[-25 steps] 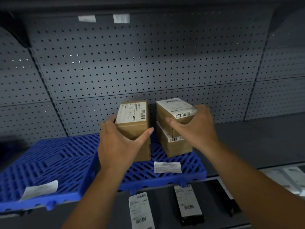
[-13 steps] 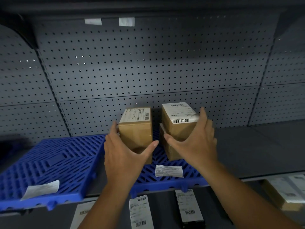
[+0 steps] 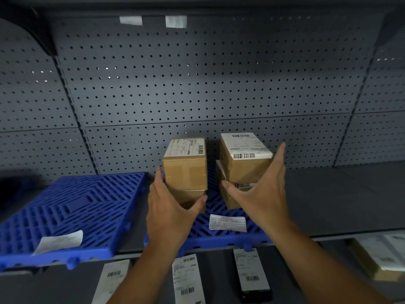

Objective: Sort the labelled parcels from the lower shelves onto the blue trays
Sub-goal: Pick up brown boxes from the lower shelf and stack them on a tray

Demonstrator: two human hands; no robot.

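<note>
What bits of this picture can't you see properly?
Head view, the only one:
- Bottom left box: partly covered by the left hand.
- Bottom right box: mostly behind the right hand.
- Tray label: print too small to read.
- Lower white parcels: cut off by the bottom edge.
- Far-right parcel: blurred.

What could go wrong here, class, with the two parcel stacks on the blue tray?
The top brown cardboard parcel of the right stack sits skewed on the one below; a nudge from the right hand could topple it. The left hand touches the left stack's lower cardboard parcel; pulling back carelessly might shift both boxes.
</note>
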